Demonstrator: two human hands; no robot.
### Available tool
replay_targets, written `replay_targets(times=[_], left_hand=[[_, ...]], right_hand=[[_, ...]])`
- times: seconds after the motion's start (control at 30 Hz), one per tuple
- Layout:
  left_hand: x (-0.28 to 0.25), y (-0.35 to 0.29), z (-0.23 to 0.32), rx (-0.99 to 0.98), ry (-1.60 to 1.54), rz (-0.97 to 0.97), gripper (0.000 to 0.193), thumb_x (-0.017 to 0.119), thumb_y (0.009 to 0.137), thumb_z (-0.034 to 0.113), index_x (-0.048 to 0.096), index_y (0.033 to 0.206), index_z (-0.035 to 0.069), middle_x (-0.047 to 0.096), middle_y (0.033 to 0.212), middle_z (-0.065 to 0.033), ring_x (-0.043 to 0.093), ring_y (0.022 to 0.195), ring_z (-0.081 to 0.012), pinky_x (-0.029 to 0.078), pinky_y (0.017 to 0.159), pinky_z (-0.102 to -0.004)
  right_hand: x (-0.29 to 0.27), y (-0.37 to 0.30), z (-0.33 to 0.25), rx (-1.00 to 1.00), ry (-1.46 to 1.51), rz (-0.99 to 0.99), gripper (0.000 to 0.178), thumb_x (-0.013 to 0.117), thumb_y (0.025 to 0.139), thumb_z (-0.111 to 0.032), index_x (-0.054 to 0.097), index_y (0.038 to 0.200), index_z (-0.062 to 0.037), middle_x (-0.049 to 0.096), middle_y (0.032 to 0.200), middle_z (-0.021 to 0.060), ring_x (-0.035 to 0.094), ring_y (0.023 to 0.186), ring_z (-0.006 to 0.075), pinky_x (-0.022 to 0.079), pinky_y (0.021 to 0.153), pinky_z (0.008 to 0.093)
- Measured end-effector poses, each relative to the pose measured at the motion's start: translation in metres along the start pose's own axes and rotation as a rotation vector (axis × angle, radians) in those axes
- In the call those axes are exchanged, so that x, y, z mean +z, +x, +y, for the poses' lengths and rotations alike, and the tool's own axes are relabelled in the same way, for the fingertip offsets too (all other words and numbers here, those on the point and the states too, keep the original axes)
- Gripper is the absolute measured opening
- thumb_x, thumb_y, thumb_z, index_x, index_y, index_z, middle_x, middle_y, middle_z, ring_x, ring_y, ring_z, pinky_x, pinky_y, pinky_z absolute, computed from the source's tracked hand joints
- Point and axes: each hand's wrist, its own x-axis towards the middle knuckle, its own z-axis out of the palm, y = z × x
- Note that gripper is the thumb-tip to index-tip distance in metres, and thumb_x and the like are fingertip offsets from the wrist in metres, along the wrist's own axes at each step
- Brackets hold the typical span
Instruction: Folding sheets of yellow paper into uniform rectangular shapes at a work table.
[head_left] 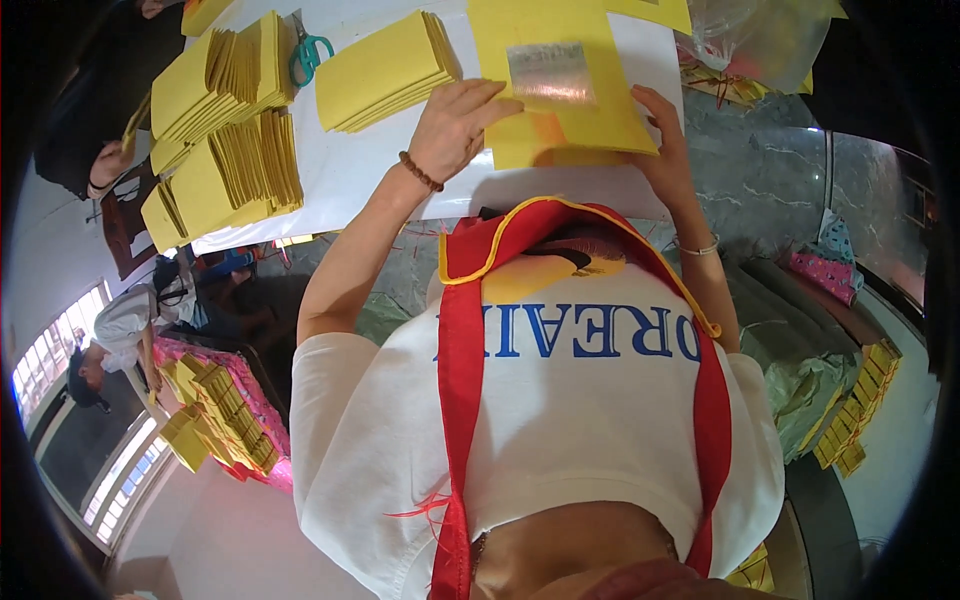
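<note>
On the white-covered table [390, 180] in front of me lies a yellow paper sheet [615, 115] with a silver foil rectangle [553, 72] and an orange patch below it. More yellow paper shows under its lower edge. My left hand [462, 125], with a brown bead bracelet at the wrist, rests its outstretched fingers on the sheet's left side. My right hand [662, 150] is at the right edge, its fingers curled about the sheet's lower right corner, which stands a little raised. The thumb is partly hidden by the paper. A stack of folded yellow paper [385, 72] sits left of my left hand.
Teal-handled scissors [310, 55] lie between that stack and large piles of folded yellow paper [225, 80]. At far left a dark-clothed person's hand [108, 165] holds something yellow. Another person [130, 325] bends beside bundled yellow paper [230, 415]. A clear plastic bag [755, 40] is at right.
</note>
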Motion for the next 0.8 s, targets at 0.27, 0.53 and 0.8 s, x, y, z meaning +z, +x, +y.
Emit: replay_targets(times=[0.27,0.53,0.8], left_hand=[[-0.009,-0.029,0.033,0.010,-0.230,-0.126,0.028,0.057,0.071,0.003,0.058,0.098,0.008,0.063,0.085,-0.0093,0.060,0.073,-0.0256,0.045,0.077,-0.0337],[0.009,-0.005,0.031,-0.528,-0.374,-0.061,0.027,0.049,0.091,0.027,0.051,0.092,0.000,0.056,0.057,-0.0145,0.057,0.056,-0.0357,0.044,0.053,-0.0450],[0.015,0.003,0.013,-0.754,-0.620,-0.178,0.030,0.054,0.088,0.025,0.053,0.100,-0.002,0.059,0.062,-0.0150,0.058,0.054,-0.0243,0.045,0.052,-0.0355]], right_hand=[[-0.012,-0.024,-0.007,-0.316,-0.438,-0.437,0.037,0.067,0.073,-0.014,0.060,0.109,-0.0104,0.054,0.119,0.0080,0.051,0.109,0.0280,0.037,0.094,0.0375],[-0.001,-0.018,-0.014,0.357,0.129,-0.264,0.039,0.062,0.083,-0.018,0.052,0.119,-0.0049,0.056,0.109,0.0141,0.052,0.105,0.0220,0.040,0.089,0.0316],[0.015,0.001,-0.032,0.440,0.168,-0.010,0.036,0.058,0.086,-0.018,0.054,0.120,-0.0055,0.063,0.097,0.0089,0.059,0.088,0.0161,0.045,0.077,0.0265]])
